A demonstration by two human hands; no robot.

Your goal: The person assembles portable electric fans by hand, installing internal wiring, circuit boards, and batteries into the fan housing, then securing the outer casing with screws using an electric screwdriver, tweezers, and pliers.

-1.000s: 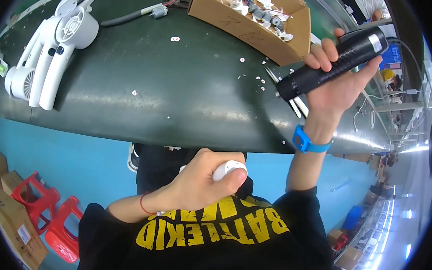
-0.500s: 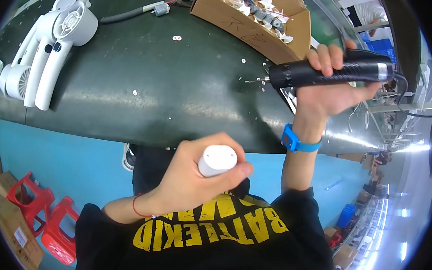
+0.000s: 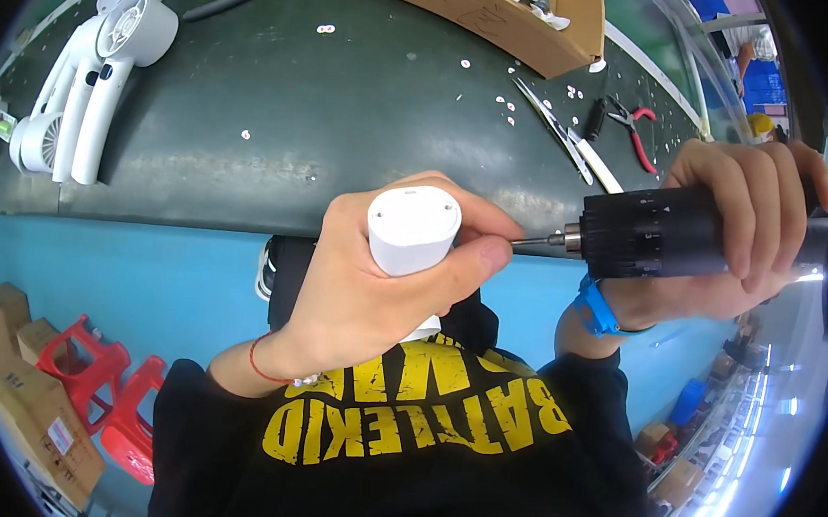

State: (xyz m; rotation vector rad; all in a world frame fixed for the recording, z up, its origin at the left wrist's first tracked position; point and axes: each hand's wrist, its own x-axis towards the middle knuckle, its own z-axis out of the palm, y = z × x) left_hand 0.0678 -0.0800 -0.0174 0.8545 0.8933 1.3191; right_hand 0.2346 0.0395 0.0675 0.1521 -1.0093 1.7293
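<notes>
My left hand [image 3: 350, 297] is closed around a white handle [image 3: 414, 225], which resembles the handles of the white fans on the bench. Its flat oval end faces up, with two small holes near the ends. Most of the handle is hidden by my fingers; a bit of white shows below the hand. In my right hand [image 3: 758, 218] is a black electric screwdriver [image 3: 638, 231], held level with its bit pointing left. The tip of the bit [image 3: 535, 240] meets my left thumb and forefinger, beside the handle. Whether a screw sits there is too small to tell.
White folding fans [image 3: 91, 106] lie at the left of the dark green bench [image 3: 282, 89]. A cardboard box [image 3: 505, 18] of parts stands at the back. Tweezers [image 3: 546, 115], a white-handled tool [image 3: 598, 165] and red-handled pliers [image 3: 641, 140] lie at the right. Red stools [image 3: 89, 371] stand on the floor.
My right hand has brought the screwdriver down and toward me, its bit now at my left fingertips. The handle's end has risen slightly and tilted more toward view.
</notes>
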